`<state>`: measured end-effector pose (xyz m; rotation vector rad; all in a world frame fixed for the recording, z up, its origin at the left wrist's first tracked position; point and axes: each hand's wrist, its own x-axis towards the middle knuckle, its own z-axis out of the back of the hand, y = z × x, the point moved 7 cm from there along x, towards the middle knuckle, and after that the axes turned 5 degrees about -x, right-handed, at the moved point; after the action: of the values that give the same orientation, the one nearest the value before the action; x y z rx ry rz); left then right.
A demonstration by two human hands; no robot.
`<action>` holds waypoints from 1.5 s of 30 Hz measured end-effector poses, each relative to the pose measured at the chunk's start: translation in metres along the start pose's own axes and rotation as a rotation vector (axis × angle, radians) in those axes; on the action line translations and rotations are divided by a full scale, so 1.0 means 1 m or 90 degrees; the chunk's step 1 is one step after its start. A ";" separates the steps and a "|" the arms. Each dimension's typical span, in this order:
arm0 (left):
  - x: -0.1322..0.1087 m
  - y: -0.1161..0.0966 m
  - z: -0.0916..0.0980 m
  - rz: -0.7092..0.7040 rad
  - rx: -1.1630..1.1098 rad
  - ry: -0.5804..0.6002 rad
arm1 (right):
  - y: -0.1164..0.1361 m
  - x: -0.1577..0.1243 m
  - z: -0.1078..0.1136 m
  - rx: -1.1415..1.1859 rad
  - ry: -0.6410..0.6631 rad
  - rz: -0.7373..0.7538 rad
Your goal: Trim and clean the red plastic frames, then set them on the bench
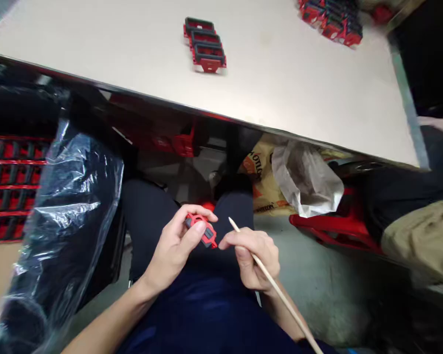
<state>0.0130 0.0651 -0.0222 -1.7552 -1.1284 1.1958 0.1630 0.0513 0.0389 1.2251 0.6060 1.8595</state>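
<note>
Over the lap, the left hand (175, 246) clasps a red-and-black plastic part (203, 231), the right hand (253, 258) pinching a wooden stick (280, 295) just beside it; a short row of matching parts (205, 44) sits on the surface (280, 83), a bigger batch (332, 19) at the far corner.

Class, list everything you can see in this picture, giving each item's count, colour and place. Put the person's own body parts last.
table top: 1, off-white, across the upper view
row of plastic parts: 3, red and black, on the table top
heap of plastic parts: several, red and black, far right of the table top
stacked plastic parts: many, red and black, far left, below table level
clear plastic bag: 1, clear over black, left of the lap
printed sack: 1, yellow, under the table
translucent bag: 1, whitish, beside the sack
red plastic stool: 1, red, right of the lap
khaki cloth: 1, khaki, right edge
held plastic part: 1, red and black, in the left hand
wooden stick: 1, pale wood, in the right hand
dark trousers: 1 pair, dark navy, on the person
left hand: 1, left of centre
right hand: 1, right of centre
</note>
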 end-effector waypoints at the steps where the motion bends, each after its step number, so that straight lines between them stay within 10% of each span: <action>1: 0.000 0.000 0.000 0.003 -0.001 0.002 | 0.000 0.000 0.000 -0.001 0.001 -0.018; 45: 0.002 -0.027 0.000 -0.069 0.080 -0.017 | -0.004 -0.006 -0.009 -0.042 0.020 -0.042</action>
<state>0.0064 0.0762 0.0014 -1.5689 -1.1250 1.2005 0.1573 0.0493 0.0287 1.1216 0.5900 1.8323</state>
